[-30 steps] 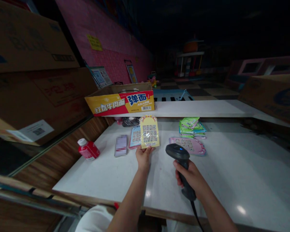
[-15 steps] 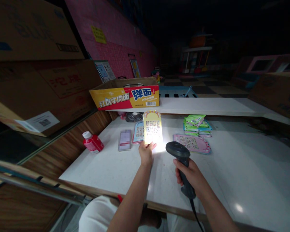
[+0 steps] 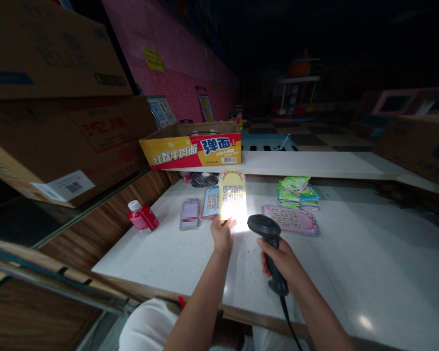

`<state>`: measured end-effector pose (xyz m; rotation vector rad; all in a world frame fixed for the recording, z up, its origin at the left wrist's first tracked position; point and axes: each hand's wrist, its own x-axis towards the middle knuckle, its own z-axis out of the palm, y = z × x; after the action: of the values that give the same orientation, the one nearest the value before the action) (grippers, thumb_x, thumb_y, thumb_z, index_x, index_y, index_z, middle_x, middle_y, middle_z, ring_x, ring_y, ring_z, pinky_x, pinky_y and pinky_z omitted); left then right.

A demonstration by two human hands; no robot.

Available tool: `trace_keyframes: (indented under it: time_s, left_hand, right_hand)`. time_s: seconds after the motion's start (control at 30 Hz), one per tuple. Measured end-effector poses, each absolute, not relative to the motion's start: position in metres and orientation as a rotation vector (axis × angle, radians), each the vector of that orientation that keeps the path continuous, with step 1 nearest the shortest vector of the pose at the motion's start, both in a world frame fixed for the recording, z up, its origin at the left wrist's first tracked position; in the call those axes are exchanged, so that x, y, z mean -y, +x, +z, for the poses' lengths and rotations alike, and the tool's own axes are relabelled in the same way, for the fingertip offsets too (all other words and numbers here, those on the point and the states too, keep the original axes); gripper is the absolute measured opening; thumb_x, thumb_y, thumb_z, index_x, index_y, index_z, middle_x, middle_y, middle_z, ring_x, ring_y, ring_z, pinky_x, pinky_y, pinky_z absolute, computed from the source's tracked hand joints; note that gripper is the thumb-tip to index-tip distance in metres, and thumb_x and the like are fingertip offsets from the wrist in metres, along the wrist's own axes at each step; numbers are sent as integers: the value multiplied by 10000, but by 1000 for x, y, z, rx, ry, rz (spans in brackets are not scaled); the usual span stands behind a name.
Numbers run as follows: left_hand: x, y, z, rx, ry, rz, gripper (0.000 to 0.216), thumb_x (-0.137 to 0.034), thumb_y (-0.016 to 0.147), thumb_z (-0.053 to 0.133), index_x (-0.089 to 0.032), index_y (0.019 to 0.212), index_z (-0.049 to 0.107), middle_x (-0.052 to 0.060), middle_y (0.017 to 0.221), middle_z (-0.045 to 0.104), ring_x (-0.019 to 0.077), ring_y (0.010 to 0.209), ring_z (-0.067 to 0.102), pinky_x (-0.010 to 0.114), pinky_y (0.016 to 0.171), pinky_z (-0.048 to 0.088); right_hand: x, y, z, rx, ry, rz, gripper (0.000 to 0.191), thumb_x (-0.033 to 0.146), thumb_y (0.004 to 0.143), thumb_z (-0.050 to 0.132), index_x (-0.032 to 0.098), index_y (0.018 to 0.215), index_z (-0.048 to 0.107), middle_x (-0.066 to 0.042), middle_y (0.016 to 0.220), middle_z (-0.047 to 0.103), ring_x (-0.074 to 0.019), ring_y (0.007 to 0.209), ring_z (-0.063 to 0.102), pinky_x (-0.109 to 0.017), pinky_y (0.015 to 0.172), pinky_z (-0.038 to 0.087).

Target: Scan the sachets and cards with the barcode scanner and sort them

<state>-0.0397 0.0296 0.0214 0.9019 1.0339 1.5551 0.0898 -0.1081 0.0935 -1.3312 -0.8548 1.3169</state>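
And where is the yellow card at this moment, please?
In the head view, the yellow card is near the middle, its lower edge in the left hand, overlapping the blue card and left of the scanner.

There are two hands, the left hand [image 3: 221, 234] and the right hand [image 3: 282, 261], one scanner [image 3: 265, 225], one red bottle [image 3: 143, 218] and one phone [image 3: 189, 214]. Brown cartons [image 3: 106, 144] number three, two left, one right; noodle boxes [image 3: 190, 152], one. Three card faces show: yellow card [image 3: 233, 192], blue card [image 3: 211, 202], pink card [image 3: 290, 219]. Green packets [image 3: 292, 187] at right overlap beyond counting.
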Motion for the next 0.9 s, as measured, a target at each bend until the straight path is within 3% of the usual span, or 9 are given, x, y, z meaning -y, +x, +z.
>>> trace_keyframes:
  time_s: [0.57, 0.9]
  left_hand:
    - [-28, -41, 22, -988, 909, 1567, 285, -238, 581, 728, -144, 824, 613, -12, 679, 667, 120, 599, 619, 254, 636, 522]
    - [-30, -41, 17, -981, 896, 1571, 311, -256, 596, 714, -142, 868, 616, 5, 714, 691, 137, 618, 645, 274, 657, 530]
  right_hand:
    - [77, 75, 82, 844, -1315, 1310, 353, 503, 734, 659, 201, 649, 497, 53, 420, 532, -109, 332, 512, -194, 318, 373]
    - [75, 74, 84, 871, -1340, 1325, 407, 513, 760, 634, 194, 548, 496, 23, 372, 516, -103, 323, 487, -195, 329, 378]
